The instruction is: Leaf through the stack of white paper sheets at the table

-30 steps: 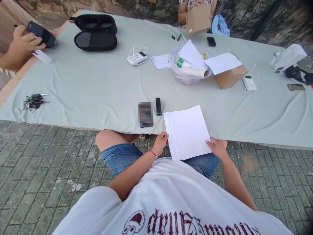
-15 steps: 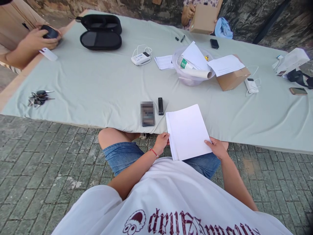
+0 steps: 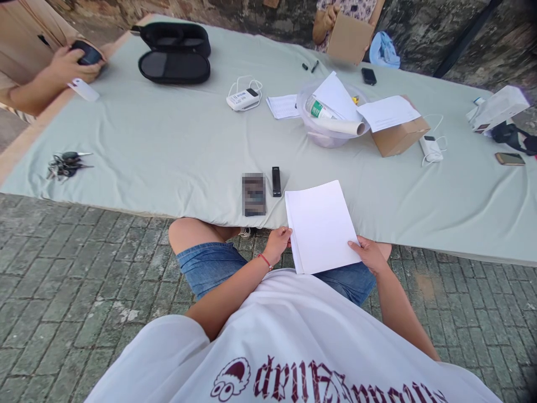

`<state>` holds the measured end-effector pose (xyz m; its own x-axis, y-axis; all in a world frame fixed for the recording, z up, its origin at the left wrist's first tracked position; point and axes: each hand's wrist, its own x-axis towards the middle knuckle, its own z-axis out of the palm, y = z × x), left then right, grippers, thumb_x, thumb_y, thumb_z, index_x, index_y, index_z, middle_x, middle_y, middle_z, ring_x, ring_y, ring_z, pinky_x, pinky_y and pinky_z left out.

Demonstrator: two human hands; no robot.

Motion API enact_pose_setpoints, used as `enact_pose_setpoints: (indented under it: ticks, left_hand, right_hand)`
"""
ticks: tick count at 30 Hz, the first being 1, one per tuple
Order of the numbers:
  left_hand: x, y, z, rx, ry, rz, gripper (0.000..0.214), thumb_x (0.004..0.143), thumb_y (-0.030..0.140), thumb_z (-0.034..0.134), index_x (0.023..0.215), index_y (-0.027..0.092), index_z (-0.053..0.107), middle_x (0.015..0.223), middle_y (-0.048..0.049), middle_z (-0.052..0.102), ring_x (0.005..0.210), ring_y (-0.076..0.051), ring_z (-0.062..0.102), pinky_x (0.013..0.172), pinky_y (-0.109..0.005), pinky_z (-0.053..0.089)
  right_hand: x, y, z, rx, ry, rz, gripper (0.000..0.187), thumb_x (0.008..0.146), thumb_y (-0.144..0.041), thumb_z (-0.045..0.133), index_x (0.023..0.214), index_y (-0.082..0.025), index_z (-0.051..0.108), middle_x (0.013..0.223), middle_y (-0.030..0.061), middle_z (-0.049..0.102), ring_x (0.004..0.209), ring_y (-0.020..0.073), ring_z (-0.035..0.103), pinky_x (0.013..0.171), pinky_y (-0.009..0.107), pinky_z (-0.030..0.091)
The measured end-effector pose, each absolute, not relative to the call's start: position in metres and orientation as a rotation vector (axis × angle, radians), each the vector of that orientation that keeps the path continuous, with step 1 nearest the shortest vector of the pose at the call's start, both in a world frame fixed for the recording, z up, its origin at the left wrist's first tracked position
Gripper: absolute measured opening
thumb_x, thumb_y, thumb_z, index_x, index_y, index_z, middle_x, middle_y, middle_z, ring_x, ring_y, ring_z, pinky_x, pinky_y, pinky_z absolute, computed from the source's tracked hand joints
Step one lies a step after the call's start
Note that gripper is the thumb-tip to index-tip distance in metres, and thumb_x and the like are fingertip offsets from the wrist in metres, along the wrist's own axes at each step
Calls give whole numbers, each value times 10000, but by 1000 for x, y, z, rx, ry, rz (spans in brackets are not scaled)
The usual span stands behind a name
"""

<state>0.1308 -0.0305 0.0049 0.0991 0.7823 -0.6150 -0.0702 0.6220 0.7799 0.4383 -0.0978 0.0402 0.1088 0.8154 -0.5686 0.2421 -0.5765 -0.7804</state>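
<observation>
A stack of white paper point(image 3: 322, 226) spans the table's near edge and my lap, its far part lying over the cloth. My left hand point(image 3: 278, 246) pinches the stack's left edge, where several sheets show slightly offset. At the lower right edge my right hand point(image 3: 369, 253) grips it, thumb on top and fingers underneath, mostly hidden. Just beyond the paper, on the left, lies a black stapler point(image 3: 276, 182). Beside that sits a dark, pixelated flat item point(image 3: 254, 194) whose kind I cannot make out.
A plastic basin point(image 3: 325, 134) holds papers and a bottle, next to a cardboard box point(image 3: 400, 137). Keys point(image 3: 67, 165), an opened black case point(image 3: 174, 67), and a white device with a cable point(image 3: 243, 99) lie leftward. Two people sit at the table, one holding a carton point(image 3: 349, 39).
My right hand has slid slightly left along the paper's edge. Across the table, the person's carton has tilted. My left hand stays nearly still.
</observation>
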Motion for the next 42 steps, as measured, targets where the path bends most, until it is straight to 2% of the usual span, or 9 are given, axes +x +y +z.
enact_pose_setpoints:
  ticks: [8,13,21,31,36,42]
  left_hand:
    - [131,-30,0,676,1326,708,218,806,378,630,764,164,645,690,-16,644,624,-151,584,597,-275,469]
    - [131,-30,-6,696,1314,706,253,814,405,611,807,156,655,734,-30,665,640,-157,603,600,-279,473]
    - [131,-31,-9,701,1318,724,287,798,444,629,755,160,632,699,-21,647,645,-162,603,610,-288,482]
    - [132,-31,-8,685,1306,738,286,770,428,632,782,143,646,736,-26,653,660,-155,601,630,-293,494]
    - [132,-30,-5,699,1341,736,260,777,399,628,765,141,654,688,-14,637,624,-142,576,602,-275,478]
    - [133,-32,0,691,1360,726,227,804,359,612,738,145,649,633,1,614,573,-126,542,565,-253,441]
  right_hand:
    - [441,-99,37,-1891,-1054,1497,395,792,-540,670,1072,-264,710,1038,37,761,934,301,710,820,443,576]
    - [441,-98,38,-1896,-1055,1509,414,779,-549,676,1080,-268,710,1062,37,757,948,302,707,820,438,576]
    - [442,-100,37,-1875,-1039,1547,431,800,-543,670,1129,-266,697,1101,40,748,992,306,701,853,445,573]
    - [443,-103,30,-1884,-1037,1537,366,833,-536,650,1088,-280,703,1113,30,745,996,302,698,837,429,574]
    - [442,-104,24,-1859,-1022,1554,384,835,-532,652,1132,-293,697,1196,25,716,1013,297,693,843,430,571]
    - [442,-105,16,-1836,-1061,1528,393,833,-552,636,1112,-284,704,1147,30,733,1012,297,690,841,419,564]
